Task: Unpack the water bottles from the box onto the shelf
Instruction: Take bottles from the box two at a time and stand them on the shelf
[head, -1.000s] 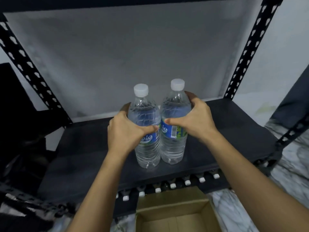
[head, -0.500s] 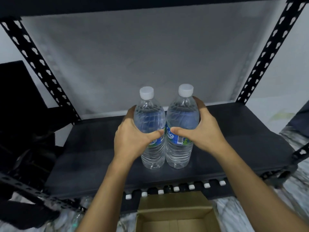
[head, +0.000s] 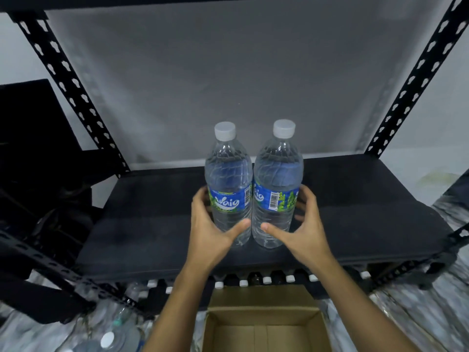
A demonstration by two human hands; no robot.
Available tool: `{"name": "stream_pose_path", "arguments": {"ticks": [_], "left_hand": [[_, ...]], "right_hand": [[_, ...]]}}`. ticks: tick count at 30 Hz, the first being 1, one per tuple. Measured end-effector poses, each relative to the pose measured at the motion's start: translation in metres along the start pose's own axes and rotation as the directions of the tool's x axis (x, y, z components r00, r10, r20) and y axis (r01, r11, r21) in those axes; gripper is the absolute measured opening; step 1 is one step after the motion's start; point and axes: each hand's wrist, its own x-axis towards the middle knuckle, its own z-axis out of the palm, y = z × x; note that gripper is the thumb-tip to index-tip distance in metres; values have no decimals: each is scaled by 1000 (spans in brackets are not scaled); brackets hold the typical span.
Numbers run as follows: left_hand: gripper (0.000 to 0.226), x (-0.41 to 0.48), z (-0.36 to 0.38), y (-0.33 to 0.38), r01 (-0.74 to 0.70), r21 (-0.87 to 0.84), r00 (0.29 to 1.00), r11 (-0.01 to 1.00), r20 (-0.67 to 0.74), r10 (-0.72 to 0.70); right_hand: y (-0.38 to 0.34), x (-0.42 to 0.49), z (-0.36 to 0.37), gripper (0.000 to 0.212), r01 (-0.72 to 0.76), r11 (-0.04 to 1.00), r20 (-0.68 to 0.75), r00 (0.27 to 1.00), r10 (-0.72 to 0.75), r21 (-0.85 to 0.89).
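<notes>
2 bottles (head: 228,179) (head: 278,174) on shelf (head: 360,214) | left hand (head: 210,235), right hand (head: 303,236) spread | 1 box (head: 264,317)

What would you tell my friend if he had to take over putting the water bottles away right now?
Left hand: open, fingers spread round the left bottle, not gripping it.
Right hand: open, spread round the right bottle the same way.
Bottles: both upright, side by side on the shelf.
Done: these two are placed.
Left: draw the hands away, then check the box below; the part in view shows no bottles.
</notes>
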Motion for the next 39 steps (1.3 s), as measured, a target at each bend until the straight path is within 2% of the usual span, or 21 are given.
{"name": "stream_pose_path", "arguments": {"ticks": [6,14,20,26,29,34,39], "left_hand": [[98,-20,21,-49,63,-28,997,998,-34,-64],[90,-21,28,-55,89,-132,995,987,-23,-93],[87,-21,22,-67,84,-110,996,990,-15,-86],[89,-19,18,-74,82,-83,997,993,11,-81],[89,-19,18,-75,80,-85,997,993,1,-80],[86,-20,21,-73,73,-97,994,993,-74,-80],[84,-24,28,-72,55,-93,989,994,-134,-67]], "right_hand": [[40,-7,21,105,-36,997,-21,999,37,61],[54,-5,23,100,-84,993,-79,993,90,80],[61,-10,30,90,-87,991,-107,989,98,102],[70,-9,28,103,-96,992,-55,993,100,77],[72,-9,29,103,-109,990,-62,992,114,90],[79,-8,23,100,-139,977,-29,989,145,163],[81,-7,17,100,-121,986,85,990,112,112]]}}
